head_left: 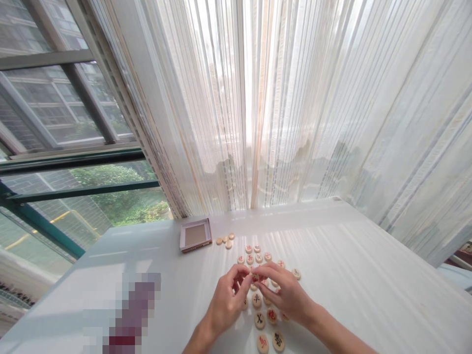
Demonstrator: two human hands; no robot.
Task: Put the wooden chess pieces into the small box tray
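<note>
Both hands meet over a group of round wooden game pieces point(260, 320) on the white counter point(350, 255). The left hand point(225, 302) and the right hand point(285, 292) bring their fingertips together on one small red-marked piece point(255, 278), and the fingers are narrow, pinched around it. This piece is mostly hidden by the fingertips, so I cannot tell which hand really carries it, or if it is lifted from the counter. More pieces lie under and behind the hands; some are covered by the palms, and their number is not clear. The marks on them are red or black, too small to read.

Farther away, near the curtain point(280, 98), three plain pieces point(225, 240) lie close together, just beside a small flat box point(195, 235) that lies open side up. At the lower left, a dark red thing point(132, 314) is blurred into squares and I cannot say what it is. The forearms are cut off by the bottom edge.
</note>
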